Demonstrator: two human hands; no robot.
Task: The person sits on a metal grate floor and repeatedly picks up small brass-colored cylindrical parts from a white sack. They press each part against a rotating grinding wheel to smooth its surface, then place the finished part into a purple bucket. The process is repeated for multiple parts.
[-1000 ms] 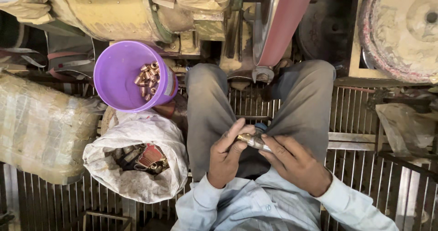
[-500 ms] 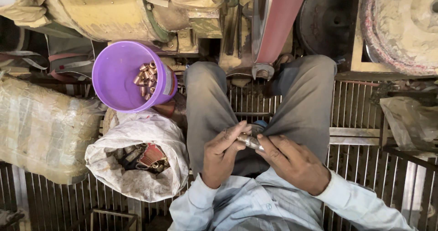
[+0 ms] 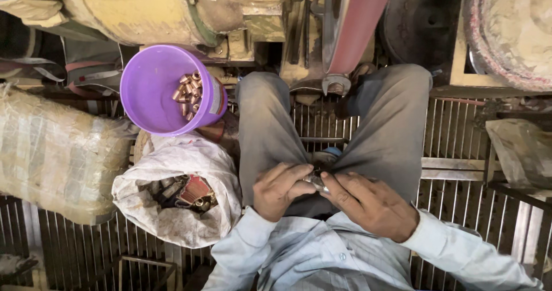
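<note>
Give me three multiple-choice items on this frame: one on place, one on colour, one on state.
1. Where is the bucket relative to the white sack?
A. Farther from the person
B. Inside it
C. On the person's lap

2. What colour is the bucket?
A. Green
B. Purple
C. Black

3. How is the small metal piece held?
A. Lying loose on the floor grate
B. By the left hand alone
C. Between the left hand and right hand

Answers: 1 A, the bucket sits beyond the sack, near the machine. 2 B, its wall and inside are purple. 3 C, fingertips of both hands meet on the piece over the lap.
</note>
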